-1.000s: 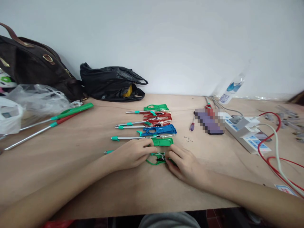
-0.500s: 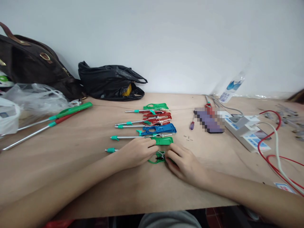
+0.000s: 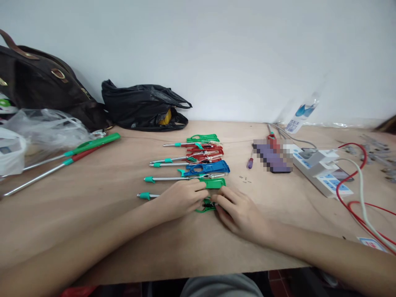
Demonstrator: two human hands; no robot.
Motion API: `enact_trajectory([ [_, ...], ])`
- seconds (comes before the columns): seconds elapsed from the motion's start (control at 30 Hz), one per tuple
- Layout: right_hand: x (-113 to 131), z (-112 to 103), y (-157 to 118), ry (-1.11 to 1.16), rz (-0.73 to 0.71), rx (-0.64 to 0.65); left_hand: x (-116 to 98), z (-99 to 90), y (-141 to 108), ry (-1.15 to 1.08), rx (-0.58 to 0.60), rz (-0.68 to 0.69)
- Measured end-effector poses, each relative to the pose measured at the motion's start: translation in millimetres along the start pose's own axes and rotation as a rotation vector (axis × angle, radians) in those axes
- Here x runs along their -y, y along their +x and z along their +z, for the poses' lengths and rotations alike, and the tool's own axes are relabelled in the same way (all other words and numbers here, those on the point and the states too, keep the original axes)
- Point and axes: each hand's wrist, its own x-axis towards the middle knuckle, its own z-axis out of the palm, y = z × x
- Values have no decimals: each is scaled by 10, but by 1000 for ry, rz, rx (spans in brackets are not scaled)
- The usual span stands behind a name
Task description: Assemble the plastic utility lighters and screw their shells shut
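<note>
An opened green lighter casing (image 3: 206,209) lies low on the table between my hands, with a dark part and thin wire showing in it. The bent fingers of my left hand (image 3: 182,200) are closed at its left side. At its right end my right hand (image 3: 239,210) is closed on the casing, the fingertips hiding part of it. A metal lighter tube with a teal collar (image 3: 144,195) sticks out left from beneath my left hand. Just beyond my fingers rests another green casing half (image 3: 215,183). Farther back are a blue casing half (image 3: 213,167) and red lighter casings (image 3: 210,154) with metal tubes.
A small screwdriver (image 3: 250,162) and several tiny metal pieces (image 3: 245,180) lie right of the lighters. Farther right are a blurred-out phone (image 3: 272,157), a power strip (image 3: 332,187) and red cables (image 3: 337,192). Two long lighters (image 3: 93,144) and a black bag (image 3: 139,105) are at left.
My left hand has shifted slightly right, nearer my right hand. The fingers of both hands have moved a little over the green casing, which has shifted slightly right.
</note>
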Motion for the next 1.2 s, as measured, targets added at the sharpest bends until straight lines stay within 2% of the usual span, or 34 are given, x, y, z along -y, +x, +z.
enact_trajectory([
  [0.23, 13, 22, -5, -130, -44, 36, 73, -80, -48, -14, 45, 66],
  [0.4, 39, 42, -13, -239, -93, 33, 106, -66, -93, -154, 19, -15],
  [0.5, 29, 55, -18, -218, -107, 16, 88, -15, -82, -99, -31, -2],
  [0.67, 2, 76, -22, -142, -104, -8, 38, 33, -43, 95, -125, 121],
  [0.87, 3, 68, -29, -149, -119, -22, 24, 42, -30, 129, -178, 144],
  [0.97, 11, 60, -28, -175, -129, -43, 41, 41, -34, 126, -151, 139],
  [1.1, 21, 60, -23, -227, -128, -20, 49, 15, -41, 166, -44, 183],
  [1.2, 22, 70, -23, -252, -127, -10, 29, -3, -41, 248, -33, 205],
])
